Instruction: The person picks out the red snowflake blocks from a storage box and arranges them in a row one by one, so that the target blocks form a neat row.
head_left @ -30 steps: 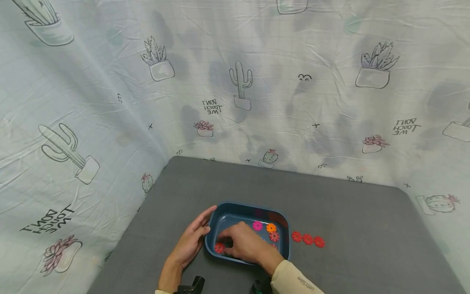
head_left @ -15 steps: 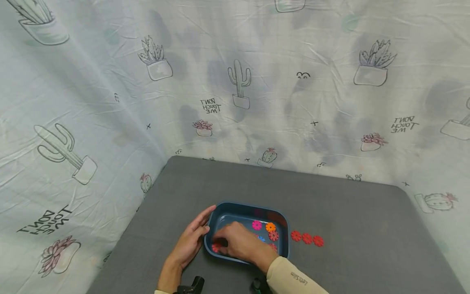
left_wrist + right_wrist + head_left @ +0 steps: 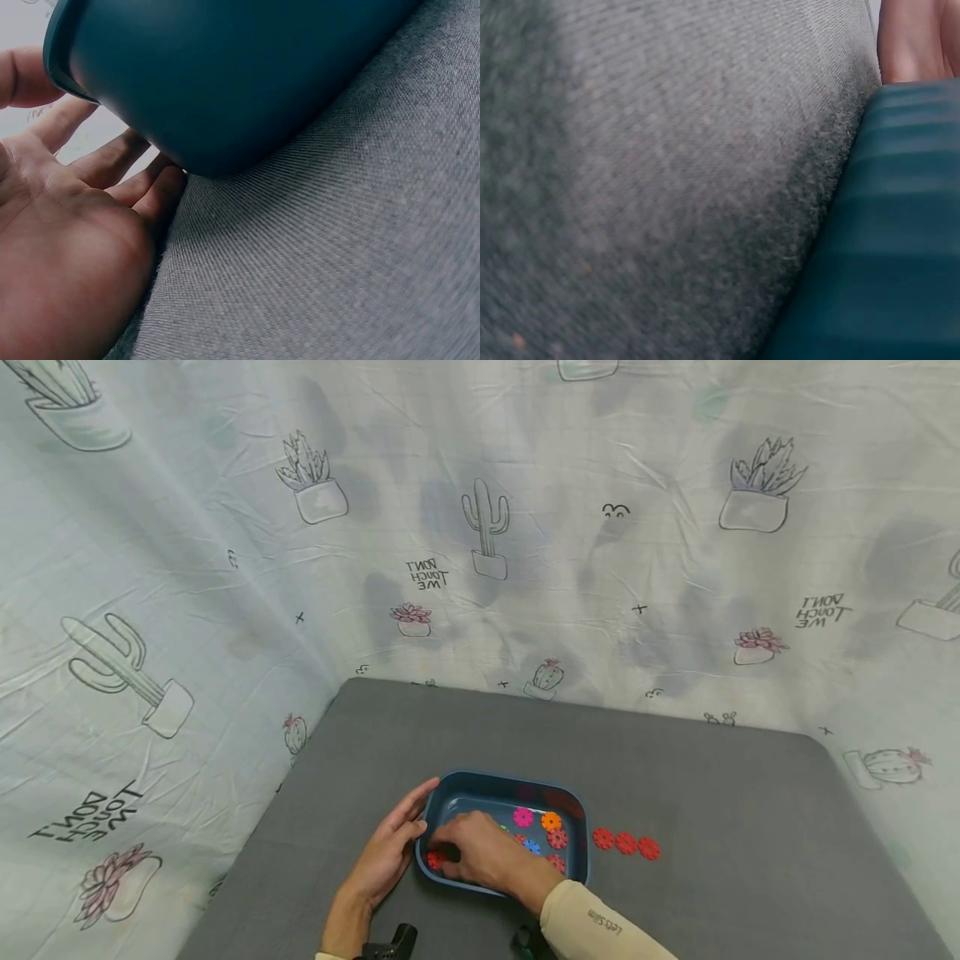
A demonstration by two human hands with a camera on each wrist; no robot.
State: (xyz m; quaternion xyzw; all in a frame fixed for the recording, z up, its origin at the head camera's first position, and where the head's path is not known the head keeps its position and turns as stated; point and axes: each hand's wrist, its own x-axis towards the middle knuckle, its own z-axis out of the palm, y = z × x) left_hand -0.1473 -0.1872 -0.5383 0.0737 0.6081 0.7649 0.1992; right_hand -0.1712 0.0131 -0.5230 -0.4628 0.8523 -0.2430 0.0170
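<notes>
A dark blue tray (image 3: pixel 501 782) sits on the grey table (image 3: pixel 675 777) near its front. My left hand (image 3: pixel 408 823) lies open against the tray's left wall; the left wrist view shows the fingers (image 3: pixel 112 161) straight along the tray (image 3: pixel 225 75). My right hand (image 3: pixel 444 855) reaches into the tray's left end, with curled fingertips pinching a red gear disc (image 3: pixel 432 861). Pink (image 3: pixel 522 817), orange (image 3: pixel 551 821), blue (image 3: pixel 532 847) and red (image 3: pixel 557 838) discs lie in the tray. The right wrist view shows only tabletop (image 3: pixel 667 150) and tray wall (image 3: pixel 885 225).
Three red gear discs (image 3: pixel 626 842) lie in a row on the table just right of the tray. A cactus-print sheet (image 3: pixel 480 527) hangs close behind and to the left of the table. The table's edge (image 3: pixel 862 810) runs down the right.
My right hand has slid left inside the tray, and the red disc at its fingertips went left with it. More discs show behind the hand. The left hand stays put.
</notes>
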